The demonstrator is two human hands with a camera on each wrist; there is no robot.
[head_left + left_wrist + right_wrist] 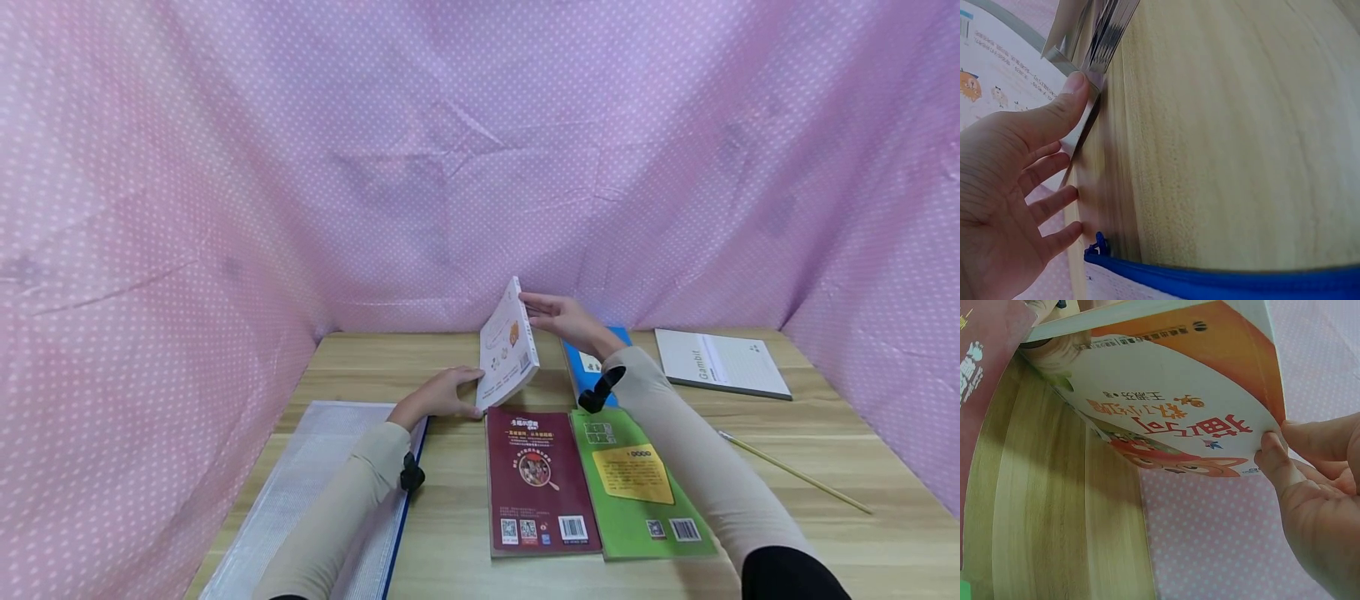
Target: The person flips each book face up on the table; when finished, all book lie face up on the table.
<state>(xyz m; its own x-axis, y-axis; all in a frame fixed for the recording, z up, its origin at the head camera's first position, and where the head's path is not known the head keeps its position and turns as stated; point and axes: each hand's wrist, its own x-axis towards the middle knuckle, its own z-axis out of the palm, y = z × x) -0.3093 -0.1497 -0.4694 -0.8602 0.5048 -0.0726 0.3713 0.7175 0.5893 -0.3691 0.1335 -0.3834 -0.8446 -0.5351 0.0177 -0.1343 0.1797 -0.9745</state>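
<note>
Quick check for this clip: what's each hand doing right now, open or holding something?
Left hand: open, touching the white book near its lower corner.
Right hand: closed, pinching that same book near its top.

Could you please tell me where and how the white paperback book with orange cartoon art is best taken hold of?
Best, I think, near the upper end of the white paperback book, from the person's right with the right hand, thumb and fingers across its narrow thickness: the book stands steeply tilted, and the head and right wrist views show both covers exposed.
</note>
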